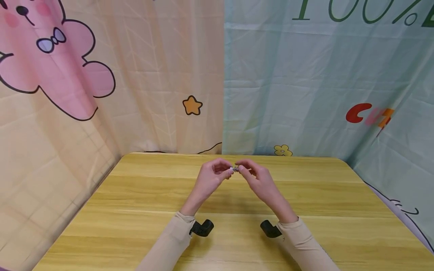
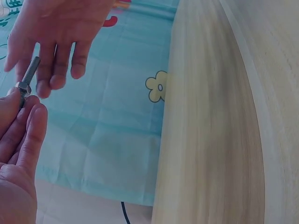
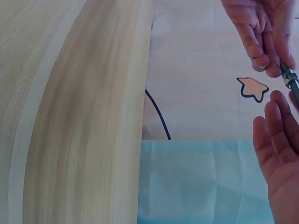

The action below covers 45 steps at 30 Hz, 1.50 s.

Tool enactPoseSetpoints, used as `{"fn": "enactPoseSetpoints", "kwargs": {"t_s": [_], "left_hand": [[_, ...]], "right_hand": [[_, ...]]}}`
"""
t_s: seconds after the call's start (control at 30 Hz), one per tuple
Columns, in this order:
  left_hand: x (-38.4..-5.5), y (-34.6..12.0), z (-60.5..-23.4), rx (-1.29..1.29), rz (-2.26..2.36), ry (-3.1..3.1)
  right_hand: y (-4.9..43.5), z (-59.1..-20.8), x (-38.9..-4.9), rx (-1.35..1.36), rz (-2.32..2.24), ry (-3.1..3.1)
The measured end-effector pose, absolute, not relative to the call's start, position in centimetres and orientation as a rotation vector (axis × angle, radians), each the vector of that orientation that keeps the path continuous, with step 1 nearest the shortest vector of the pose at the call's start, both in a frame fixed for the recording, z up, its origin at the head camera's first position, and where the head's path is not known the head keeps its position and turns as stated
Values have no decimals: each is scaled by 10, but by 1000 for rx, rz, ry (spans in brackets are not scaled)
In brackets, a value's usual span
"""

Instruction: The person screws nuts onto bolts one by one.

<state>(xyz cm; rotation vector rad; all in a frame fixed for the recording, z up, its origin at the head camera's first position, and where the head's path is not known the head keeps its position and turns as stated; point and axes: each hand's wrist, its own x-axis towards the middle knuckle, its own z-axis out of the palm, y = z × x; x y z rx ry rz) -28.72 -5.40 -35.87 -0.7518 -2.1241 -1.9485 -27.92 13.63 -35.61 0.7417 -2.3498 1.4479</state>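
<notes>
A small metal bolt (image 2: 31, 71) with a nut (image 2: 23, 87) on it is held up above the table. My left hand (image 1: 211, 177) pinches it at the nut end between thumb and fingers. In the left wrist view the threaded shank points out of that grip toward my right hand (image 1: 259, 180), its tip bare. The right hand's fingers (image 3: 278, 123) are nearly straight and spread around the shank, with the thumb right by the bolt's end in the head view. The right wrist view shows the bolt (image 3: 290, 80) at its edge, partly cut off.
The wooden table (image 1: 135, 203) spreads below both hands. Printed curtains (image 1: 288, 75) stand behind its far edge and along both sides. Black wrist mounts (image 1: 203, 228) stick out inward from the sleeves.
</notes>
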Motion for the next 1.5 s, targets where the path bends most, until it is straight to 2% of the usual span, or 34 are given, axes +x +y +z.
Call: {"fn": "enactPoseSetpoints", "kwargs": {"t_s": [0.23,0.9,1.23,1.5], "left_hand": [[-285,-54,-356,-726,-1960,-2140],[-286,-52,-360,-763,-1898,-2175],[-289,-54,-359,-732,-1939,-2132],[-289,-53,-359,-747,-1957,-2133]], "right_hand": [[132,-348,-272,879,1424,-2277],[135,-358,-279,710,1336,-2408],[138,-356,-282,860,1433,-2300],[134,-356,-281,820,1413,-2314]]}}
